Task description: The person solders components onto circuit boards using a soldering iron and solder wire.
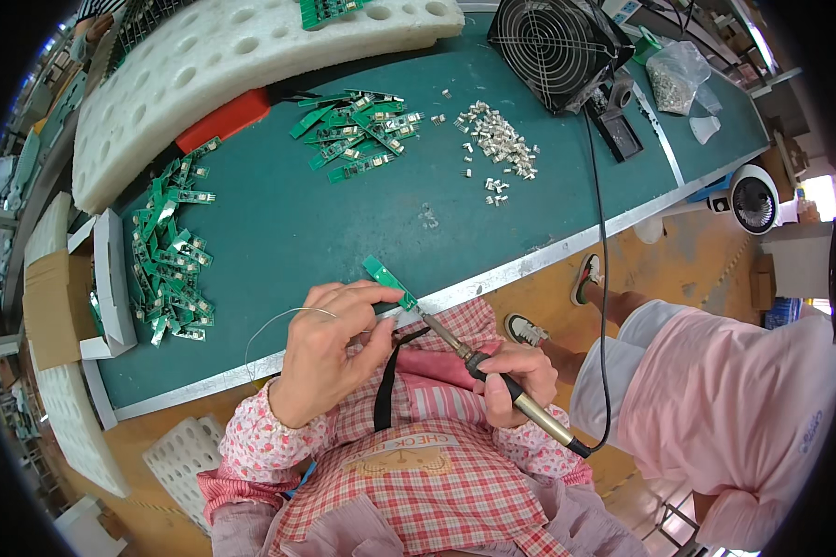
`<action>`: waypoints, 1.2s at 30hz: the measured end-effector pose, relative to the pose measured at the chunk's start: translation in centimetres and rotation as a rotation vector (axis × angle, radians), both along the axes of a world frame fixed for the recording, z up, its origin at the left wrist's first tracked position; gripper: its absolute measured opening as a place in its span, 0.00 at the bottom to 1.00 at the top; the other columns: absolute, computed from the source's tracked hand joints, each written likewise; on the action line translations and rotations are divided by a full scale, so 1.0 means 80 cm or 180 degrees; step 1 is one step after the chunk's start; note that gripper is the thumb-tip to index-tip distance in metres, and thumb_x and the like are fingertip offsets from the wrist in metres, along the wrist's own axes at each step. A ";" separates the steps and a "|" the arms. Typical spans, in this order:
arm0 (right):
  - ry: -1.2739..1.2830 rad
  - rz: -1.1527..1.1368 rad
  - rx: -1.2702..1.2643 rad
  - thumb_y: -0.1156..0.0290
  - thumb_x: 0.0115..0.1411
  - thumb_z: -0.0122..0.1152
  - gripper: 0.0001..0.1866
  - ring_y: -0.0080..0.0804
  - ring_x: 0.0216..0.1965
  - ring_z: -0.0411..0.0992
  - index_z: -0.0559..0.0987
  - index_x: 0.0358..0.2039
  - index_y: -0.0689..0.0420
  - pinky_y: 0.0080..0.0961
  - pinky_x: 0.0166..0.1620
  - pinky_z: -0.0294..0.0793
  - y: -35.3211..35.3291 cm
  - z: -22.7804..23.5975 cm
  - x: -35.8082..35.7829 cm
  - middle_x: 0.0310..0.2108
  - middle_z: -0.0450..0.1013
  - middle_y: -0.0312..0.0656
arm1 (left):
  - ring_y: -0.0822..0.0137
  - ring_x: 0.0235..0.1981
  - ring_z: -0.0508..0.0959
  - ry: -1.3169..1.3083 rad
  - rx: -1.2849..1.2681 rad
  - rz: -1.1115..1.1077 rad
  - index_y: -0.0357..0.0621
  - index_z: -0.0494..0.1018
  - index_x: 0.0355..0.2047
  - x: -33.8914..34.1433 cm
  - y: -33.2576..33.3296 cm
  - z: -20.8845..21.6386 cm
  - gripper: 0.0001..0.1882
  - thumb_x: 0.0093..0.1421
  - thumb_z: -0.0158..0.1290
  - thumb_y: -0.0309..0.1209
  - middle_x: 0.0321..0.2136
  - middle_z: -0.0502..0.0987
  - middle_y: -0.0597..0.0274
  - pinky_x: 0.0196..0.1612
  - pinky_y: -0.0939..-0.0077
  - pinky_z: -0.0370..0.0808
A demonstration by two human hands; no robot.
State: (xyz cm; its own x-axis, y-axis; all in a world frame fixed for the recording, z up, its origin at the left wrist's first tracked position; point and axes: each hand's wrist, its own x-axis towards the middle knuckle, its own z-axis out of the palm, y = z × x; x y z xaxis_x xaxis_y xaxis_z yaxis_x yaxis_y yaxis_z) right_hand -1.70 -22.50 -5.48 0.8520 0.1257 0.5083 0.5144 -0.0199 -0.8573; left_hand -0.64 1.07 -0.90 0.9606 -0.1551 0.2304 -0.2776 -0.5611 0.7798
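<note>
At the table's near edge, my left hand (pixel 330 351) pinches a narrow green circuit board (pixel 384 276) between its fingertips. A thin solder wire (pixel 267 327) loops out from the same hand. My right hand (pixel 520 376) is closed round the handle of a soldering iron (pixel 541 418). The iron's tip points up and left, at the board's near end; whether it touches cannot be made out. Further off on the green table (pixel 297 232) lie a loose heap of similar circuit boards (pixel 167 255) and a second board pile (pixel 358 135).
Small white connectors (pixel 502 139) are scattered beyond my hands. A black fan (pixel 557 51), an iron stand (pixel 618 130) and a bag of parts (pixel 673 79) stand far right. White foam (pixel 251 56) and a box (pixel 111 283) line the left. The iron's cable (pixel 601 232) hangs near a person (pixel 715 390).
</note>
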 end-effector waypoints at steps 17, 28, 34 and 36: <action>-0.0489 0.0371 -0.0390 0.79 0.47 0.63 0.06 0.29 0.12 0.69 0.80 0.29 0.62 0.25 0.17 0.66 -0.001 0.020 0.033 0.15 0.72 0.37 | 0.55 0.39 0.81 -0.0059 0.0079 0.0055 0.39 0.64 0.17 0.000 -0.003 0.000 0.15 0.52 0.60 0.20 0.41 0.83 0.56 0.48 0.63 0.71; -0.0776 0.0829 -0.1092 0.79 0.43 0.64 0.08 0.31 0.12 0.68 0.81 0.27 0.58 0.26 0.17 0.64 -0.009 0.039 0.045 0.13 0.68 0.35 | 0.55 0.39 0.80 -0.0130 0.0141 0.0113 0.39 0.65 0.17 -0.001 -0.007 -0.003 0.15 0.52 0.60 0.21 0.40 0.83 0.57 0.46 0.64 0.71; -0.0804 0.0753 -0.1209 0.79 0.43 0.64 0.08 0.31 0.12 0.68 0.81 0.27 0.57 0.25 0.17 0.63 -0.008 0.041 0.044 0.13 0.67 0.34 | 0.55 0.39 0.80 -0.0082 0.0139 0.0091 0.39 0.65 0.18 0.000 -0.006 -0.002 0.14 0.53 0.59 0.21 0.40 0.83 0.57 0.46 0.64 0.71; -0.0821 0.0732 -0.1057 0.79 0.43 0.64 0.08 0.30 0.12 0.67 0.82 0.27 0.58 0.25 0.17 0.63 -0.009 0.040 0.045 0.13 0.69 0.35 | 0.55 0.39 0.80 -0.0045 0.0118 0.0094 0.39 0.66 0.18 0.000 -0.004 -0.002 0.13 0.54 0.59 0.21 0.39 0.83 0.56 0.46 0.64 0.71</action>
